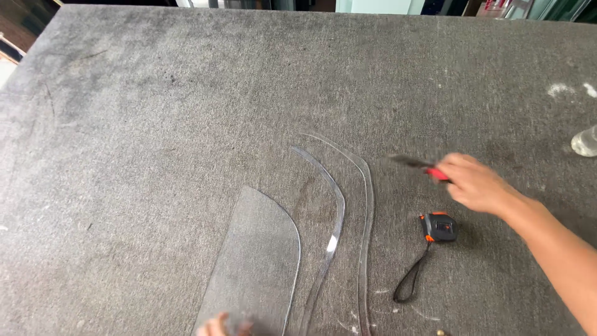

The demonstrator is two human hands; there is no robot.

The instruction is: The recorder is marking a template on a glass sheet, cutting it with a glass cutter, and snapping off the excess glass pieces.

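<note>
My right hand (476,184) is closed around a thin tool with a red handle and a dark tip (418,164), blurred by motion, held just above the grey felt tabletop (155,112). Below it lies an orange and black tape measure (439,226) with a black wrist loop. My left hand (222,326) shows only its fingertips at the bottom edge, pressing on a clear curved glass sheet (258,261). Two narrow curved glass strips (339,218) lie between the sheet and the tape measure.
A clear glass object (585,141) sits at the right edge of the table. White chalky marks (559,89) dot the far right of the felt. The table's far edge runs along the top of the view.
</note>
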